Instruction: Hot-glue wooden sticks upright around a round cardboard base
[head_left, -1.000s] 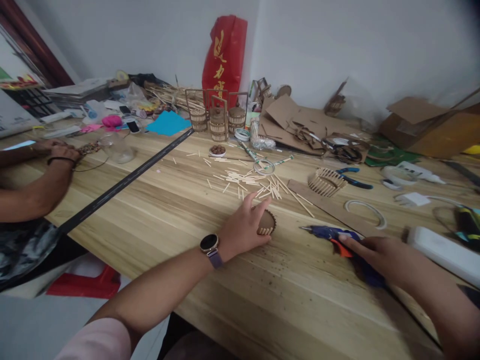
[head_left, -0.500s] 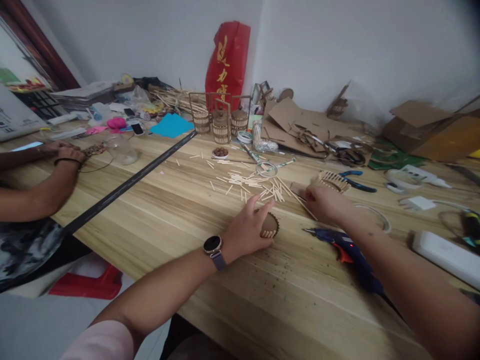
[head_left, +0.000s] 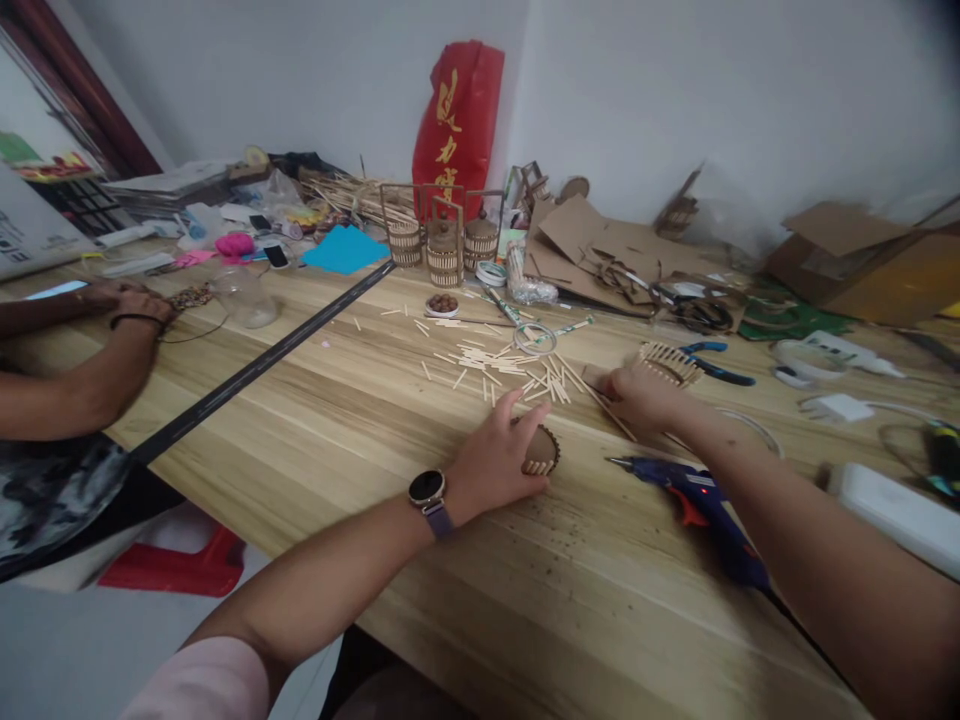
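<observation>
My left hand [head_left: 495,462] curls around a round brown base [head_left: 543,452] lying on the table, fingers spread along its far side and thumb by its near edge. Short pale sticks stand along part of the base's notched rim. My right hand [head_left: 639,396] is closed, with a small flat brown piece [head_left: 595,377] at its fingertips; its kind is unclear. Just behind that hand sits a ring of upright sticks [head_left: 670,363], partly covered. A blue glue gun [head_left: 694,490] lies under my right forearm. Loose short sticks [head_left: 487,360] are scattered beyond my left hand.
Small stick buckets with tall handles [head_left: 445,250] stand at the back beside a red bag [head_left: 459,130]. Blue-handled pliers [head_left: 716,365], a white power strip [head_left: 896,515] and cardboard scraps [head_left: 592,235] lie rightward. Another person's hands [head_left: 139,305] rest at the left.
My right hand has shifted slightly, and the flat brown piece at its fingertips shows more clearly. My left hand keeps its place around the base.
</observation>
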